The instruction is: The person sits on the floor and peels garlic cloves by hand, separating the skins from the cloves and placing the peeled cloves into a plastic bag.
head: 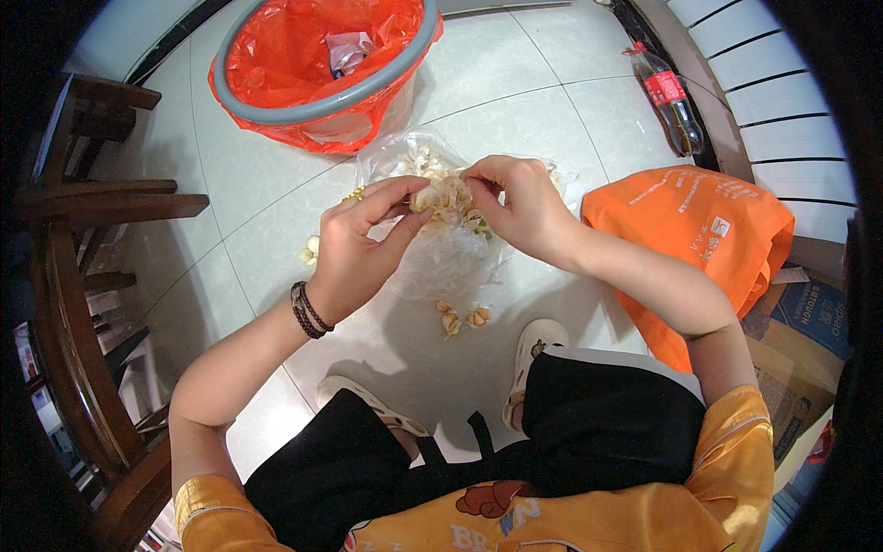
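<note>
My left hand [369, 234] pinches a piece of garlic [422, 199] between thumb and fingertips. My right hand [528, 207] is close beside it, thumb and index finger drawn together at the garlic's right side; what lies between those fingertips is hidden. Under both hands a clear plastic bag [441, 265] is spread on the floor, with pale garlic skins [422, 160] and a bit of green on it. Peeled white cloves [312, 250] lie on the tiles left of my left hand. Nearer my feet are a few unpeeled garlic pieces [477, 317].
A bin with a grey rim [324, 110] and red liner stands beyond the bag. At right are an orange cloth bag [683, 221] bearing writing, cardboard boxes [786, 372] and a cola bottle [668, 103] lying by the wall. Dark wooden furniture [90, 331] borders the left.
</note>
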Available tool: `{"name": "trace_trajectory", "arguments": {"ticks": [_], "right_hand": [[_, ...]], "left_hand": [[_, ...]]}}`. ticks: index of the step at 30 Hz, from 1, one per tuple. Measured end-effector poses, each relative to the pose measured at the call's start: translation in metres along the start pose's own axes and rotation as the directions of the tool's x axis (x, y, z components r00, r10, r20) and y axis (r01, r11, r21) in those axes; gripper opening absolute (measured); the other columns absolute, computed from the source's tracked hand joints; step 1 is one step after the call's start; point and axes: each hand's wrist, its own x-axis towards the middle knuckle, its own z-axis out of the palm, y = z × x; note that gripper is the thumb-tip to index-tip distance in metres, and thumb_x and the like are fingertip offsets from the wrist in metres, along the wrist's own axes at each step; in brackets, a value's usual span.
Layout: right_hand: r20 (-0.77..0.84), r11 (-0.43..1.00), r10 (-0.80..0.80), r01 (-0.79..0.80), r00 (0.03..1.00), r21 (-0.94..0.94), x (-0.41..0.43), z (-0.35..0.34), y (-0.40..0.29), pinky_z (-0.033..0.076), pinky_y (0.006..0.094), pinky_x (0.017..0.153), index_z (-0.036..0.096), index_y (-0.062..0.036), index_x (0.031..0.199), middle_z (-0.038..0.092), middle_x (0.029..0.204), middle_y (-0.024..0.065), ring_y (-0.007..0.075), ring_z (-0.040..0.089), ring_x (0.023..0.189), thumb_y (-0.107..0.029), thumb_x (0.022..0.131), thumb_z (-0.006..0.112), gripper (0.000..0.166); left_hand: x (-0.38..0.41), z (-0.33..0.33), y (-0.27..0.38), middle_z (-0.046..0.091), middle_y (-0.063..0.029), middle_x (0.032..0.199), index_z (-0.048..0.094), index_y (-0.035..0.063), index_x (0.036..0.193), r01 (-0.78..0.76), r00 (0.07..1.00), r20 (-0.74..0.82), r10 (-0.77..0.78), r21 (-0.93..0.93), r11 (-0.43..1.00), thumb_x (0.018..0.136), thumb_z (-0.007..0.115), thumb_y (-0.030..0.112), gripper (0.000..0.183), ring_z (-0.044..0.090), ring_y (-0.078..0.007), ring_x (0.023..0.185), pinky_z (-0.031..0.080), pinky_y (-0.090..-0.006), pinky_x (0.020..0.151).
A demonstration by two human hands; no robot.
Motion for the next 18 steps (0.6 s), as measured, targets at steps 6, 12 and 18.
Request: {"name": "trace_trajectory", "arguments": {"ticks": [6, 12, 18], "right_hand": [[0.031, 0.995, 0.036, -0.038, 0.999, 0.090, 0.001, -0.003, -0.014, 0.049, 0.0348, 0.058, 0.063, 0.0063, 0.082, 0.064, 0.071, 0.0183, 0.0276, 0.061, 0.060, -0.004, 0.082, 0.059, 0.011], [0.052, 0.977, 0.049, -0.059, 0.997, 0.206, 0.000, 0.000, -0.017, 0.047, 0.0338, 0.053, 0.068, 0.0056, 0.082, 0.064, 0.064, 0.0172, 0.0223, 0.061, 0.054, -0.011, 0.086, 0.062, 0.018], [0.194, 0.926, 0.168, -0.222, 0.967, 0.306, -0.003, 0.001, -0.028, 0.051, 0.0272, 0.061, 0.070, 0.0056, 0.093, 0.069, 0.075, 0.0144, 0.0120, 0.061, 0.065, -0.012, 0.089, 0.063, 0.019]], "left_hand": [[-0.001, 0.003, -0.003, 0.069, -0.0137, 0.100, 0.066, -0.0039, 0.104, -0.094, 0.991, -0.083, 0.102, 0.094, 0.991, 0.078, 0.072, -0.001, 0.027, 0.070, -0.0168, 0.079, 0.058, -0.0258, 0.072], [0.001, 0.004, -0.006, 0.069, -0.0135, 0.101, 0.066, -0.0034, 0.104, -0.145, 0.984, -0.084, 0.157, 0.137, 0.980, 0.078, 0.073, -0.002, 0.027, 0.070, -0.0174, 0.082, 0.058, -0.0267, 0.074], [0.002, 0.007, -0.005, 0.067, -0.0134, 0.107, 0.066, -0.0019, 0.108, -0.177, 0.981, -0.057, 0.187, 0.149, 0.973, 0.075, 0.074, -0.004, 0.034, 0.069, -0.0174, 0.088, 0.059, -0.0289, 0.079]]}}
